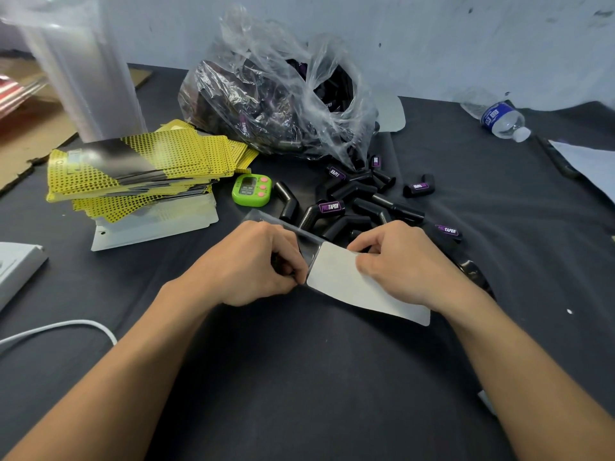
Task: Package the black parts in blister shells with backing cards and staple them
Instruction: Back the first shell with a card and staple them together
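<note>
One wide-angle head-worn camera looks forward and down, close over the dark grey cloth-covered table [299, 377], with the pale painted wall [432, 44] at twelve o'clock.

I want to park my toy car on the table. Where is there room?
Bare cloth lies between the forearms, below the white card, and right of the loose black parts, below the water bottle. It's crowded around the card stack, green timer and bag.
</note>
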`<act>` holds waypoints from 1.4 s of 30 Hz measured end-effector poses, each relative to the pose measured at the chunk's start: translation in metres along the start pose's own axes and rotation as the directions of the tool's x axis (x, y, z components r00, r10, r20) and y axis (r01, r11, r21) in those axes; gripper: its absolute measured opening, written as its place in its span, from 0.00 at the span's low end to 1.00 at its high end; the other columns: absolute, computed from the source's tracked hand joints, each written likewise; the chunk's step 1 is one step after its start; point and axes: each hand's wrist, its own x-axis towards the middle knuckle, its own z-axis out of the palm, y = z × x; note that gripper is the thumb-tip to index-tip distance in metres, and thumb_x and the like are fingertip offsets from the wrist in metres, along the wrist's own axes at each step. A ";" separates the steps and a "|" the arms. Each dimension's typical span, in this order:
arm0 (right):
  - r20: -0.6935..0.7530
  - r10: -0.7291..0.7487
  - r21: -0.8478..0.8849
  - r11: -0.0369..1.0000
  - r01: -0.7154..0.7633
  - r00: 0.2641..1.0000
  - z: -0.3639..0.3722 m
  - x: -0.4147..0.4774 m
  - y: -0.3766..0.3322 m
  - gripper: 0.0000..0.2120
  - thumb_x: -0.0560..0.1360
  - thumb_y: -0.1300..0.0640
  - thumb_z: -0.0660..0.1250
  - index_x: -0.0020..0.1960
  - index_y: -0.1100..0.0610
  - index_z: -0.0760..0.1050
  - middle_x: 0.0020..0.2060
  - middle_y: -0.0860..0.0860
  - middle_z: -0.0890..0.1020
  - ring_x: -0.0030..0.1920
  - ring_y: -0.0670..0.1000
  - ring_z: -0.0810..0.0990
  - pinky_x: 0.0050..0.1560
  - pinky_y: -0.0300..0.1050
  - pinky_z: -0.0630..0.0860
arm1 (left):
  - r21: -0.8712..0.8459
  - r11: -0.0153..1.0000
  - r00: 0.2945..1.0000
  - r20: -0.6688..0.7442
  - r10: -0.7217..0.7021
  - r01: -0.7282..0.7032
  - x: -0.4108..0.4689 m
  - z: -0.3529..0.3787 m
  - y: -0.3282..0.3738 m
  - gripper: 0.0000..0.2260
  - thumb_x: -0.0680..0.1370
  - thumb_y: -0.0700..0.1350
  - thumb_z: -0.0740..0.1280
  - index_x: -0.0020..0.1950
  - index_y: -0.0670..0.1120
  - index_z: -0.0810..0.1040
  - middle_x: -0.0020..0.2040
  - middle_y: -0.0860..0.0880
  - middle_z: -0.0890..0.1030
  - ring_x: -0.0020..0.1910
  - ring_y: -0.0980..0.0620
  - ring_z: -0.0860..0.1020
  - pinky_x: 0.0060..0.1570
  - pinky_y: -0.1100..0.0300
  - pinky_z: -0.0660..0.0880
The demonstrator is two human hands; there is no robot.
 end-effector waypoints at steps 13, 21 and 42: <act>-0.078 0.100 -0.221 0.969 -0.114 0.992 0.014 -0.008 -0.024 0.23 0.58 0.27 0.71 0.44 0.42 0.79 0.38 0.42 0.82 0.44 0.51 0.80 0.42 0.48 0.75 | 0.063 0.998 1.000 -0.012 -0.016 0.017 0.001 0.001 -0.002 0.11 0.66 0.39 0.76 0.38 0.56 0.86 0.43 0.61 0.81 0.47 0.57 0.79 0.43 0.56 0.78; -0.079 0.175 -0.252 0.949 -0.190 0.981 0.022 -0.002 -0.030 0.26 0.60 0.27 0.71 0.50 0.42 0.75 0.42 0.45 0.81 0.46 0.55 0.79 0.43 0.49 0.70 | 0.151 0.988 0.999 -0.029 0.030 -0.026 0.004 0.005 -0.004 0.10 0.65 0.39 0.75 0.37 0.56 0.83 0.39 0.58 0.80 0.45 0.57 0.77 0.41 0.61 0.74; 0.083 0.106 0.170 0.978 -0.119 0.991 0.017 0.002 -0.027 0.07 0.73 0.49 0.71 0.44 0.52 0.83 0.27 0.43 0.76 0.30 0.45 0.73 0.33 0.41 0.69 | 0.420 0.874 0.953 -0.061 0.296 -0.244 0.002 0.008 0.001 0.11 0.64 0.38 0.68 0.37 0.53 0.70 0.38 0.57 0.72 0.41 0.56 0.66 0.45 0.61 0.65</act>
